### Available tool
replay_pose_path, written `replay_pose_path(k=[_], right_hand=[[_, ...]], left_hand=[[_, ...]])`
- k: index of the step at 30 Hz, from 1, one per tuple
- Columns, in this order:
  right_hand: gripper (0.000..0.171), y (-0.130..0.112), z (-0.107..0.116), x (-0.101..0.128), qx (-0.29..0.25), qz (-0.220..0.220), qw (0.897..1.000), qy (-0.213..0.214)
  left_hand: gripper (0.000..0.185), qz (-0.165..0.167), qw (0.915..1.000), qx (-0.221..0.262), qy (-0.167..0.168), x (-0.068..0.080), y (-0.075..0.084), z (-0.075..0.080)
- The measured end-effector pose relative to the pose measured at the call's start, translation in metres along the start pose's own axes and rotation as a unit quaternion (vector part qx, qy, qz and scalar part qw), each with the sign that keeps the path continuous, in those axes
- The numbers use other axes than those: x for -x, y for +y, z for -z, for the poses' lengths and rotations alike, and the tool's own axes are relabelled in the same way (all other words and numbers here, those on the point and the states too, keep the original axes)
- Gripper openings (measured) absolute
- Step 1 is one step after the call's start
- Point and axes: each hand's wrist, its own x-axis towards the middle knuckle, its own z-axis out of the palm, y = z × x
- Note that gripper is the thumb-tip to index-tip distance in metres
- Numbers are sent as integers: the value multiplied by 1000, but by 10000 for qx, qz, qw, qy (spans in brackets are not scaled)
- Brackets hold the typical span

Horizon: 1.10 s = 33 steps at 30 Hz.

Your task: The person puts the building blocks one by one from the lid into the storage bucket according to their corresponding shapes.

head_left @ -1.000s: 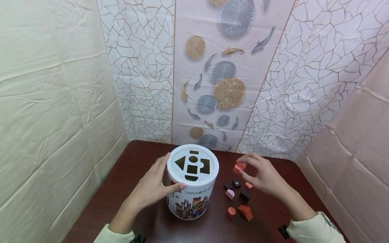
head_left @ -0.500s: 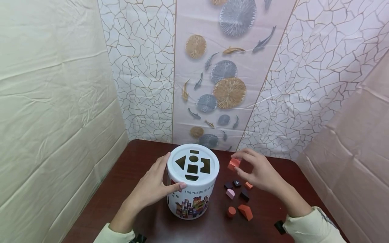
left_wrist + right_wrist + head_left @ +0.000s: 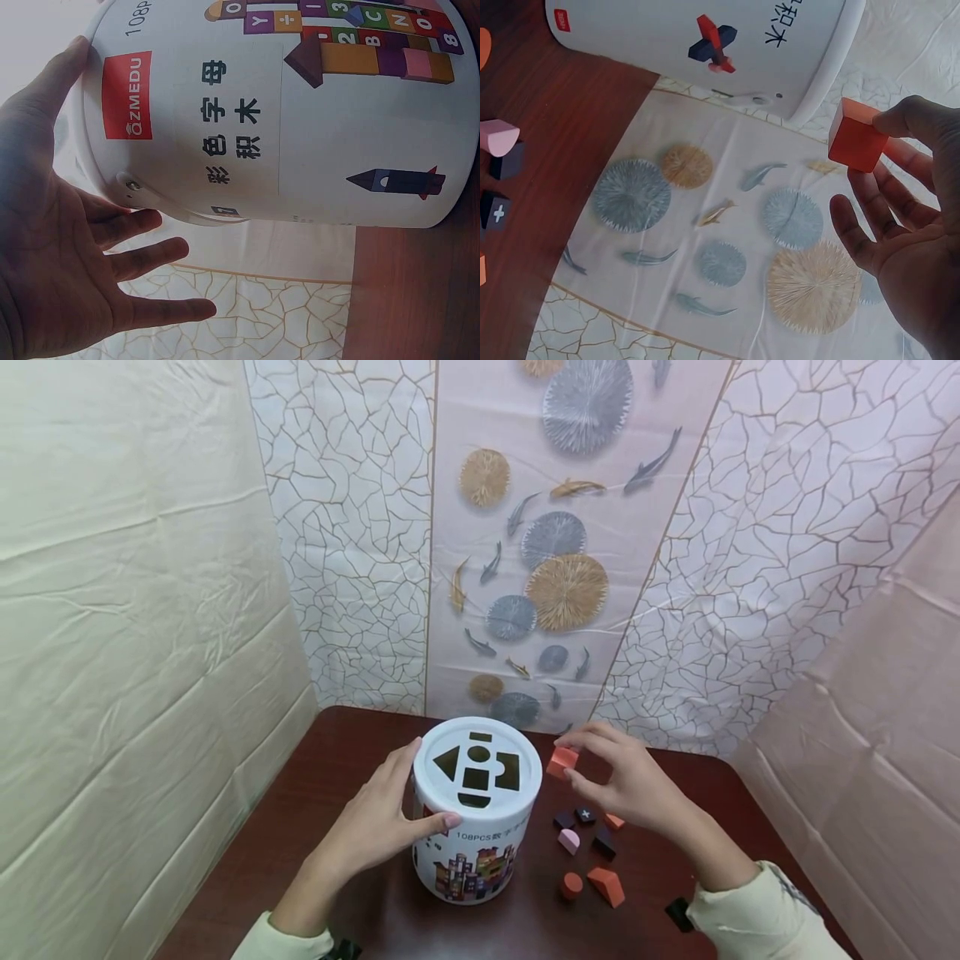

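Inside the right grip [image 3: 628, 778] — orange block [image 3: 562, 762], pinched; just left of that grip, white bucket [image 3: 478, 831], left grip [image 3: 381, 820] rests spread against it. Presumed step: transfer to lid [image 3: 456, 784] — next calls for aligning with an opening [image 3: 476, 779].

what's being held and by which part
The right hand pinches an orange building block by opposite sides; the left hand rests against the white bucket's rim.

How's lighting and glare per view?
Head: soft sheen on the glossy dark-red tabletop, bottom centre; left wrist: top-left washed out, left hand shadowed, large print on the white cylindrical bucket legible; right wrist: dim, right hand shaded, orange-red block distinct.
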Motion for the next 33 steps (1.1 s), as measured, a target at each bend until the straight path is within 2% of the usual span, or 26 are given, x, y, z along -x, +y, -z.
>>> replay_pose_path(k=[14,33], right_hand=[[39,-17,-4,-19,-313,133,9993,-177],[39,-31,-25,-42,-774,532,9952,-280]], left_hand=[[131,25,10000,0,-8,-2,-1,0],[130,0,10000,24,-3,0,-1,1]])
